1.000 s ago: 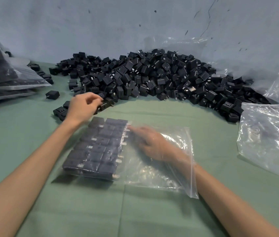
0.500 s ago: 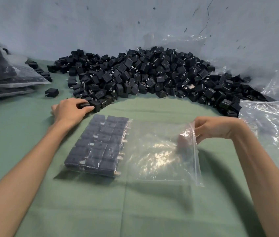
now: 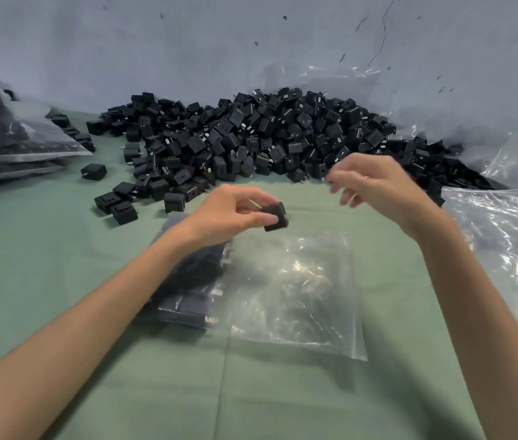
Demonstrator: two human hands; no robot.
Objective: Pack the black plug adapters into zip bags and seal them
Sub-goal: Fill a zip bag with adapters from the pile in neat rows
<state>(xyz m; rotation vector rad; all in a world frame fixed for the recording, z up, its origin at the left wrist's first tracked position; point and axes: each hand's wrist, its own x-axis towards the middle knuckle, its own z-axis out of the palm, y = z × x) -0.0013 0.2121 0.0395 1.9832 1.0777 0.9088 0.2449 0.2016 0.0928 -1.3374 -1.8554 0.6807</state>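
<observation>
Centre frame, the zip bag [image 3: 295,290] lies part filled, seemingly unsealed. The left grip [image 3: 229,214] pinches one adapter [image 3: 275,216] above it; the right grip [image 3: 375,185] hangs loose, empty. A big pile [image 3: 267,138] waits behind; filled bags [image 3: 4,138] sit upper left.

The left forearm [image 3: 162,274] covers much of the packed adapters [image 3: 188,300] in the bag [image 3: 299,296]. The adapter [image 3: 275,216] in the left grip [image 3: 232,214] is blurred. The right grip [image 3: 375,188] is blurred too; if it pinches something, I cannot tell. The full bags [image 3: 4,134] at the left edge of the table [image 3: 61,281] and the loose plastic [image 3: 505,249] at its right edge run out of view.
</observation>
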